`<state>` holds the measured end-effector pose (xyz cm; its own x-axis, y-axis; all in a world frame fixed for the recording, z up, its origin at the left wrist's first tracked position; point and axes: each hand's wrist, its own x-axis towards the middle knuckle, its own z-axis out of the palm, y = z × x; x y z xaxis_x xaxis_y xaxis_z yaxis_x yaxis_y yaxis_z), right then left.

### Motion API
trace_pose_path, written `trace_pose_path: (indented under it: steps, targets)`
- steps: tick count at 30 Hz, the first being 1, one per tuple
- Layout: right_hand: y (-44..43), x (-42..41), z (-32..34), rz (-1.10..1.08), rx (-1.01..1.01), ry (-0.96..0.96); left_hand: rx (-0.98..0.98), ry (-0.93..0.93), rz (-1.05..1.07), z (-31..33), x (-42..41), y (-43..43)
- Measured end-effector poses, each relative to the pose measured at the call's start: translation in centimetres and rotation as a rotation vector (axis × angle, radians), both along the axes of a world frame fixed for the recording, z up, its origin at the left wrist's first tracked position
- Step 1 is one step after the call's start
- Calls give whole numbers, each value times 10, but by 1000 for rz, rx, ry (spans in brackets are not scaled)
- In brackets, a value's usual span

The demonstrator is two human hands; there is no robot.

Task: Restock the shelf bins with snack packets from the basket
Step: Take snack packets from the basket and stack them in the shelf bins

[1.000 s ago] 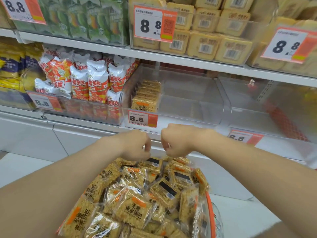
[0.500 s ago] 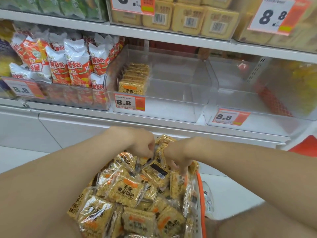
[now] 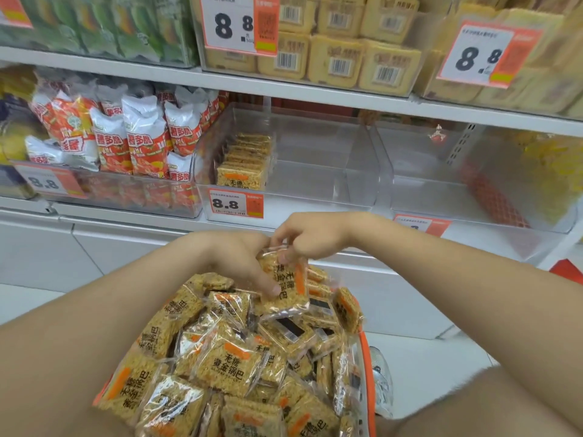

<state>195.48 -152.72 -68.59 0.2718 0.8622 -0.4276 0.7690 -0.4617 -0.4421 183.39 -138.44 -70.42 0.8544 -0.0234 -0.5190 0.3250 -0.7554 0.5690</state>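
Just above the orange-rimmed plastic basket [image 3: 367, 370], both hands clamp one square, clear-wrapped packet of golden puffed-rice cracker [image 3: 285, 283]. Its glossy film is crinkled at the seams, and its face carries an orange stripe and dark printed characters. The left hand [image 3: 239, 260] curls round the packet's left edge with a fingertip pressed on the front. The right hand [image 3: 315, 238] pinches its top edge.

Below, matching loose packets [image 3: 227, 370] lie jumbled at all angles, some showing black barcode labels. The basket shows only at its right side, and both forearms cover the rest.

On the shelf, a clear hard-plastic bin [image 3: 315, 159] holds one upright row of shelved packets [image 3: 246, 162] along its left side, behind a white and orange price tag [image 3: 235, 203]. Just left stand puffy white and red foil bags [image 3: 142, 143]. The neighbouring tag [image 3: 421, 223] is half hidden by the right forearm, and its figures are unreadable.
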Motion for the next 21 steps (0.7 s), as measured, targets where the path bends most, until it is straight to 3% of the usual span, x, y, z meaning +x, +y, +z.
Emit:
trace_pose_path:
  steps: [3,6,9,12,15,21]
  targets:
    - [0,0,9,-78,136,-84,-266,-39,201,4,-3,5]
    - [-1,1,17,-255,427,-118,-391,-103,314,11,-6,12]
    - [-1,5,21,-393,696,-102,-590,-261,509,22,-6,10]
    - [0,6,22,-450,842,-104,-831,-395,746,28,-2,1]
    - [2,6,21,-480,897,-118,-956,-445,827,29,2,-3]
    - [4,6,19,-461,848,-64,-1013,-426,858,30,4,0]
